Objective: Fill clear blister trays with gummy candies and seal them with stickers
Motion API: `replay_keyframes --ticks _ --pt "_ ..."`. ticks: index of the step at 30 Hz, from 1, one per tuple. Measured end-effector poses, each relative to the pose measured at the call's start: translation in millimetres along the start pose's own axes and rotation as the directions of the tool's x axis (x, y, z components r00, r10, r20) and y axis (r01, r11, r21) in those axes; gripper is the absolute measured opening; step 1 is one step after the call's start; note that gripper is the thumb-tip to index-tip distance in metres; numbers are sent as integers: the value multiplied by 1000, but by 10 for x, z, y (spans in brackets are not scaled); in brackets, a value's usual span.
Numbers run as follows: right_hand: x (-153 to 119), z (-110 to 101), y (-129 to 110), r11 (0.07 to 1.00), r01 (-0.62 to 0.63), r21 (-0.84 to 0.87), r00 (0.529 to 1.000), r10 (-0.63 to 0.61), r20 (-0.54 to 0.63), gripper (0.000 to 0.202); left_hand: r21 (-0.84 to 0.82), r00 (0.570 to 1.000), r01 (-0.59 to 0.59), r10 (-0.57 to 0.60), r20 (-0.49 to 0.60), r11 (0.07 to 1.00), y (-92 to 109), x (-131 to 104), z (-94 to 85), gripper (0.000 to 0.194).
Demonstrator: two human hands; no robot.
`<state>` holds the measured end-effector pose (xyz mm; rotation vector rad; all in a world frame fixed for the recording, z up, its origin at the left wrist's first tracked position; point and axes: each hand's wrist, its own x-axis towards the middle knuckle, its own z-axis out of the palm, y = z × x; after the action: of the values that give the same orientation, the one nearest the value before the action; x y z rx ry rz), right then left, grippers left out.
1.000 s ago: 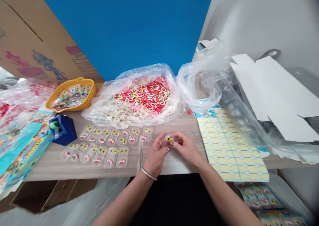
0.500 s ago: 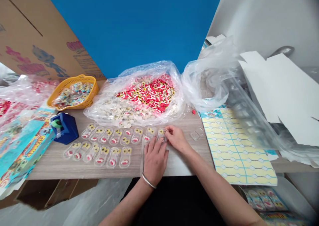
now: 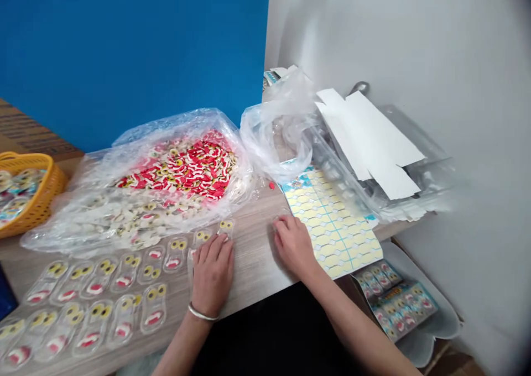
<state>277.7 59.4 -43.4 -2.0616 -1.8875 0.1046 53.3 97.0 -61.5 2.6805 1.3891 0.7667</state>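
Left hand (image 3: pixel 213 272) spread over clear packs (image 3: pixel 226 226); right hand (image 3: pixel 293 246) curled, its grip hard to tell.

Left hand (image 3: pixel 212 276) lies over clear packs (image 3: pixel 226 226), right hand (image 3: pixel 295 247) by yellow sheet (image 3: pixel 338 224).

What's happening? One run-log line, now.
left hand: over clear blister packs | right hand: beside yellow printed sheet | eye-and-mouth pieces: heaped in plastic bag

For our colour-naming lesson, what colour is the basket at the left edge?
The basket is yellow-orange; the head view shows it best.
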Motion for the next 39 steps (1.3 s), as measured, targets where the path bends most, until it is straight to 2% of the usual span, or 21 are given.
replay_keyframes --ticks 3,4,6,8,10,12,13,15,18,22,26,29,32,36,39 --pt "-9 20 238 999 20 -27 999 -19 26 22 -194 998 29 -39 -51 981 190 63 -26 25" --pt "2 15 257 999 23 33 999 -24 23 21 -282 997 48 -63 -45 958 263 100 -30 27" --pt "27 -29 223 961 10 277 1000 -15 14 19 -453 991 123 -132 12 883 397 191 -29 32" --pt "40 -108 132 799 -59 598 998 24 66 15 -598 972 234 -208 113 767 493 286 -20 46" --pt "39 -185 29 547 -179 818 982 45 185 14 -710 948 312 -249 196 631 547 363 -8 63" --pt "32 -230 -64 340 -286 896 957 47 288 16 -780 933 352 -261 247 517 571 410 3 69" --pt "30 -238 -105 274 -315 909 948 53 313 16 -799 927 366 -263 268 476 575 421 8 68" --pt "34 -235 -172 227 -335 915 942 72 327 16 -819 908 406 -276 314 405 576 426 13 62" --pt "76 -224 -233 303 -323 897 945 60 320 17 -843 858 489 -296 419 225 556 424 0 60" --pt "235 -238 -237 402 -264 877 955 -18 296 23 -828 765 538 -321 558 -156 452 501 -89 60" --pt "579 -263 -214 569 -165 806 978 -15 210 18 -785 713 433 -365 599 -443 235 685 -223 41" --pt "958 -253 -259 676 -35 736 991 -70 112 14 -731 673 318 -400 622 -604 41 834 -279 34" --pt "1406 -165 -399 766 92 637 987 -152 40 18 -682 609 247 -437 662 -689 -126 936 -286 28" --pt "2005 137 -684 846 215 488 961 -271 47 22 -692 514 203 -526 678 -693 -267 979 -294 27" --pt "2327 425 -865 877 315 362 931 -359 60 23 -691 464 183 -558 688 -699 -334 972 -311 32"
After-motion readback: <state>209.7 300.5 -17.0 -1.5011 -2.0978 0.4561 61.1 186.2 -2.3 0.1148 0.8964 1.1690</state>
